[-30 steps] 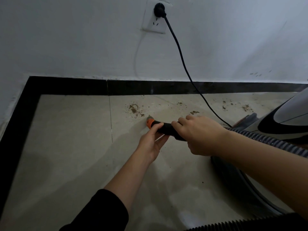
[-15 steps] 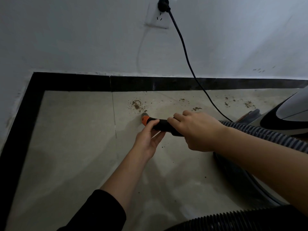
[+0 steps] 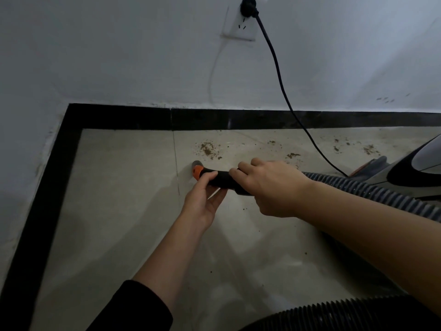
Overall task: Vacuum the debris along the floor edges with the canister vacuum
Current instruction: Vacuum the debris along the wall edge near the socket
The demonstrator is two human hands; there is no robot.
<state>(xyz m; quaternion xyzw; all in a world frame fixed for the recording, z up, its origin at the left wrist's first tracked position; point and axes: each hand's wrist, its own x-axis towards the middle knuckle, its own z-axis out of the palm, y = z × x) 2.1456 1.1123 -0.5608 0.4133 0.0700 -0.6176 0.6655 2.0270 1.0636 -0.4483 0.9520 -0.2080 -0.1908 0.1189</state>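
Gripping black hose handle (image 3: 220, 179), orange-collared: both hands.

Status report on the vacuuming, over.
Left hand and right hand grip hose handle. Orange nozzle tip short of debris patch near baseboard. Power cord runs right, not blocking.

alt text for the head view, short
The left hand and right hand grip a black hose handle, its orange-ringed nozzle near brown debris on the tile floor by black skirting. The canister vacuum sits right, cord in a wall socket.
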